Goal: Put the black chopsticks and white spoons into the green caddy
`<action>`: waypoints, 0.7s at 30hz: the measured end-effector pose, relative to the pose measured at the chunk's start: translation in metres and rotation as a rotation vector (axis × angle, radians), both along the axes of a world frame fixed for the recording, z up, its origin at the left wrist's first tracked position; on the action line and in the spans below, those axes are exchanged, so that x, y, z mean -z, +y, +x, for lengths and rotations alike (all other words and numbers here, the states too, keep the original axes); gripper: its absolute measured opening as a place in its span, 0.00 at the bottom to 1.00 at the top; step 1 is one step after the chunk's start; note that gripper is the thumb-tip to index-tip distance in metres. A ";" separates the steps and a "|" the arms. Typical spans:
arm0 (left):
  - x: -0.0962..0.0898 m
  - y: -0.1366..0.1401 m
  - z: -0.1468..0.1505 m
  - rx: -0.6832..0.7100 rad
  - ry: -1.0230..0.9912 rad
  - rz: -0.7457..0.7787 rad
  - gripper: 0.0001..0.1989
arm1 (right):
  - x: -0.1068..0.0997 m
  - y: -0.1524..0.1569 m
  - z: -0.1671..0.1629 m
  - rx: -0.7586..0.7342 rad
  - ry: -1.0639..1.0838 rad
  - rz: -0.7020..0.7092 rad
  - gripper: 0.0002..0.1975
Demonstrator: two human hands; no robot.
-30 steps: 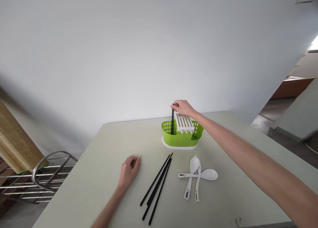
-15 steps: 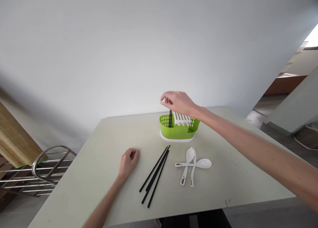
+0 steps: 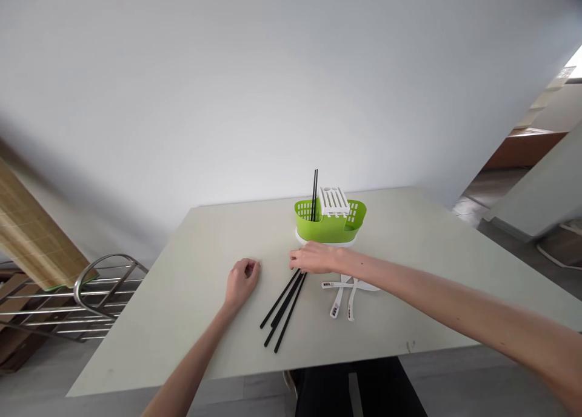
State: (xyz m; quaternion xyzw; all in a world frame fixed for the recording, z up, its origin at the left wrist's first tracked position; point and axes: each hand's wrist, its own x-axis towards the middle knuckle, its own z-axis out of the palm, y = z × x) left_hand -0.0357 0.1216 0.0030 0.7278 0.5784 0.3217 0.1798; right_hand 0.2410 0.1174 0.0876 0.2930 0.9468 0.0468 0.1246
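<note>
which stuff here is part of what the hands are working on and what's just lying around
In use: right hand; loose black chopsticks; green plastic cutlery holder with upright black chopsticks.
Lying about: left hand resting; white ceramic spoons; metal rack; bamboo board.

Black chopsticks (image 3: 284, 308) are lying bunched on the tabletop (image 3: 191, 296) at lower centre of the frame, slanting from lower left to upper right. Their upper ends are sitting under the right hand (image 3: 313, 258). Two more black chopsticks (image 3: 314, 194) are standing upright in the green holder (image 3: 330, 226) at centre.
</note>
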 end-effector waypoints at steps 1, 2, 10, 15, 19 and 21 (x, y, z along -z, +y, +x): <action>0.000 0.000 0.000 0.000 0.000 -0.001 0.17 | 0.004 0.001 -0.001 -0.007 -0.008 0.004 0.12; 0.000 0.000 0.000 -0.001 0.000 -0.003 0.16 | 0.007 0.002 -0.003 -0.013 -0.015 0.010 0.14; 0.000 -0.002 0.000 0.002 -0.011 -0.009 0.17 | 0.027 0.006 -0.021 -0.026 0.009 0.066 0.17; 0.000 -0.001 0.000 0.036 0.024 0.004 0.18 | 0.026 0.013 -0.028 -0.013 -0.018 0.062 0.14; -0.006 -0.003 0.001 0.206 0.053 -0.008 0.21 | 0.018 0.013 -0.034 -0.019 -0.026 0.061 0.13; -0.008 -0.005 0.001 0.269 0.061 0.006 0.19 | 0.008 0.013 -0.036 -0.020 -0.017 0.061 0.13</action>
